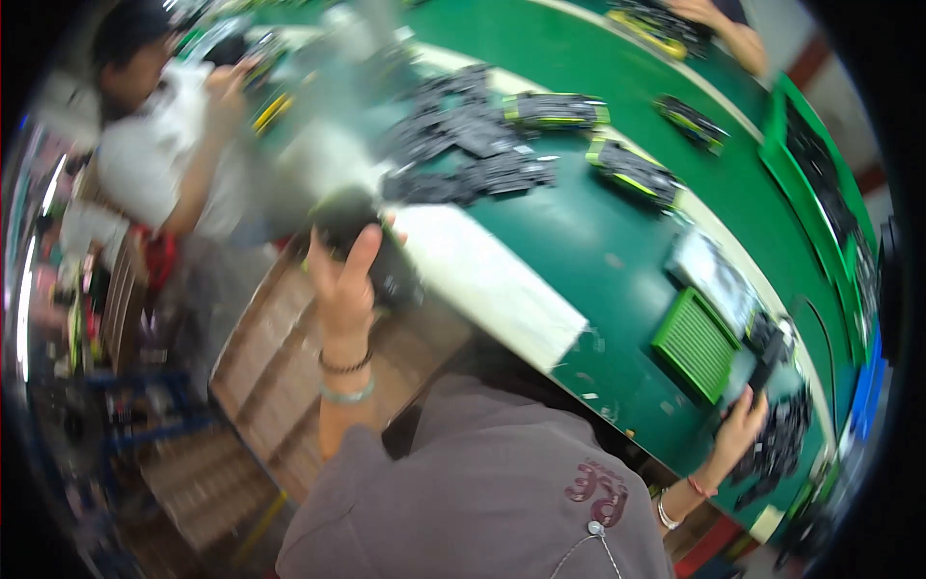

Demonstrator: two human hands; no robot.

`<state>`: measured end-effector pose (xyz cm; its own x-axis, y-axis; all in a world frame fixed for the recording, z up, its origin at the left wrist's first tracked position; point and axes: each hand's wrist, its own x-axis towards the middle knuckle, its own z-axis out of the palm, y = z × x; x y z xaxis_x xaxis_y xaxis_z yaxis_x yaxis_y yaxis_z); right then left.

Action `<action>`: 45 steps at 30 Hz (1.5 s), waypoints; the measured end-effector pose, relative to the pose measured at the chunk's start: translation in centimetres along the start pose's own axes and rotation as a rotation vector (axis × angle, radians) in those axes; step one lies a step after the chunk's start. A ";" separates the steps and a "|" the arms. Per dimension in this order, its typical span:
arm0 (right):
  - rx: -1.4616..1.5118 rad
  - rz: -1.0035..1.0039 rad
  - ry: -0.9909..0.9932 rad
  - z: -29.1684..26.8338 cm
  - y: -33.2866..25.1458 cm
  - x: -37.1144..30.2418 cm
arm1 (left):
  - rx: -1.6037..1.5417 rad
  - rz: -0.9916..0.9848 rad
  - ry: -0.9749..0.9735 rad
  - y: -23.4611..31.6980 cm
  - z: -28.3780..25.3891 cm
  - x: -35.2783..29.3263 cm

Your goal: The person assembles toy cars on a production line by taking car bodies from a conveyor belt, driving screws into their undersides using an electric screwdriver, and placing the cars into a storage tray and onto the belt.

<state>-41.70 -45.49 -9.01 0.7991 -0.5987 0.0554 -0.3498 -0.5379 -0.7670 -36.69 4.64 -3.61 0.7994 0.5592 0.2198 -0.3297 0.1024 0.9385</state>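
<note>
My left hand (pixel 345 289) is wrapped round a dark, blurred part (pixel 394 273) held over the left end of the bench. My right hand (pixel 739 434) grips a black bar-shaped piece (pixel 769 367) at the right. Beyond its far end is a small dark and silver object, too blurred to name. Close to my right hand lies a heap of black parts (pixel 786 434), with a green slotted tray (pixel 696 344) to its left. A white sheet (pixel 502 285) covers the bench edge between my hands.
Black plastic parts (pixel 473 145) are piled mid-bench. Black-and-lime units (pixel 637 174) sit along the pale rail. A clear-topped box (pixel 712 275) stands behind the tray. Green bins (pixel 820 183) are at far right. A co-worker (pixel 164 164) sits left; another person's arm (pixel 738 39) shows opposite.
</note>
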 end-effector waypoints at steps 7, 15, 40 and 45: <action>-0.484 -0.089 0.253 1.1 -3.0 -3.7 | -0.148 -0.154 -0.535 -0.8 7.4 -2.0; -0.336 -0.164 0.343 0.3 -5.5 -6.2 | -0.260 -0.366 -0.746 -1.6 12.1 -4.8; 1.053 -0.213 -0.297 5.4 -14.3 -9.6 | -0.062 0.135 -1.062 -2.1 19.1 -12.5; 0.977 -0.548 -0.139 6.7 -14.5 -9.4 | -0.085 0.453 -0.889 -1.3 19.1 -12.6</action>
<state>-40.92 -28.13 -2.70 0.7960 -0.3205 0.5135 0.5486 0.0237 -0.8357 -36.72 -18.30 -2.56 0.6631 -0.2544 0.7040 -0.7033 0.1100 0.7023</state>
